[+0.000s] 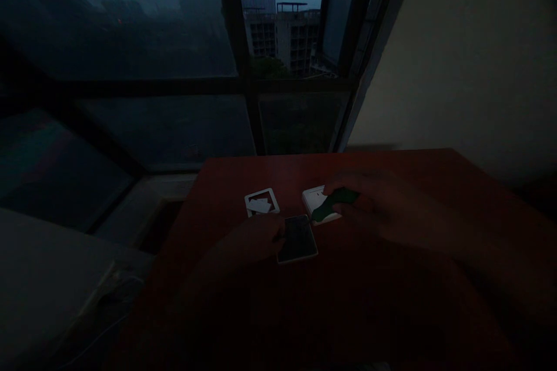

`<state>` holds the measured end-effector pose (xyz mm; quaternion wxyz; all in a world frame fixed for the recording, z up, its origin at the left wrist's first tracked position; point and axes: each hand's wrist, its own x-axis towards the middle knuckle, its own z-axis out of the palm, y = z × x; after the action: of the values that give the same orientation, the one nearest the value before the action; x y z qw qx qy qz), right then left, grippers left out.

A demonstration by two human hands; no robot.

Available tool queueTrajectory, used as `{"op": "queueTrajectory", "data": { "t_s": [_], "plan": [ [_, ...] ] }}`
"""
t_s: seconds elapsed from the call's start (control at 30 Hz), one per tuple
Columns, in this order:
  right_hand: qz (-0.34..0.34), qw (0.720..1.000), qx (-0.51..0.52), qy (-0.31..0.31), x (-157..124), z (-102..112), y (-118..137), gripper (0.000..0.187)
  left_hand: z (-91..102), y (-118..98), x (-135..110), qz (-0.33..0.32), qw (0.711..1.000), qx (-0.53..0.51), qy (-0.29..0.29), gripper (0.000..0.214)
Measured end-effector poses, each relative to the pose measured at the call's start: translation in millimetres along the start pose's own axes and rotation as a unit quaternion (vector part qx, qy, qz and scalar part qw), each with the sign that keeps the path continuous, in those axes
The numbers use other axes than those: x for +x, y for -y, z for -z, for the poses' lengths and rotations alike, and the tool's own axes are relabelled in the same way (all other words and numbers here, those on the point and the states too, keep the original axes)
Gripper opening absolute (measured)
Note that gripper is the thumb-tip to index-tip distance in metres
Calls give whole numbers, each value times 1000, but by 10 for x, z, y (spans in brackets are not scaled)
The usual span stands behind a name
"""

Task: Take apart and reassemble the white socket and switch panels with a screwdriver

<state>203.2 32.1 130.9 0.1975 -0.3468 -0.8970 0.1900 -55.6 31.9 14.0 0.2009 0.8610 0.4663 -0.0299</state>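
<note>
The room is very dark. My left hand (pixel 255 237) rests on a reddish table (pixel 391 301) with its fingers closed at the left edge of a flat dark rectangular plate (pixel 298 239). My right hand (pixel 369 203) is wrapped round a green-handled tool (pixel 333 203), probably a screwdriver, whose tip points toward the dark plate. Under the tool lies a white square box-like part (pixel 314 198). A white square frame (pixel 261 202) with small white pieces inside it lies further left on the table.
A large window with dark frames (pixel 243 87) fills the back, with buildings outside. A pale wall (pixel 470 58) stands to the right. To the left of the table is a light surface with a thin white cable (pixel 104 330).
</note>
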Motion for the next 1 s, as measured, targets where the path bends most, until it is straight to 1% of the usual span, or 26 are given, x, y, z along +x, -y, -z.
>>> {"op": "queueTrajectory", "data": {
  "t_s": [0.13, 0.3, 0.5, 0.67, 0.83, 0.93, 1.0],
  "plan": [
    [-1, 1000, -5, 7, -36, -20, 8, 25, 48, -48, 30, -1, 1000, 27, 14, 5],
    [-7, 1000, 6, 22, -34, -30, 19, 22, 103, -88, 47, 6, 999, 34, 28, 8],
    [-4, 1000, 5, 23, -30, -32, 11, 22, 93, -77, 26, 10, 1000, 20, 19, 3],
    [-4, 1000, -7, 16, -33, -29, 26, 21, 63, -122, -2, -3, 999, 30, -35, 6],
    [0, 1000, -14, 8, -48, -21, 18, 20, 117, -141, -16, 4, 997, 17, -77, 6],
    [-3, 1000, -21, -1, -79, -14, -2, 20, 140, -65, -74, 30, 991, -11, -132, 8],
    [-13, 1000, -17, -9, -123, -9, -26, 19, 122, 34, -166, 72, 981, -35, -179, 9]
  ]
}}
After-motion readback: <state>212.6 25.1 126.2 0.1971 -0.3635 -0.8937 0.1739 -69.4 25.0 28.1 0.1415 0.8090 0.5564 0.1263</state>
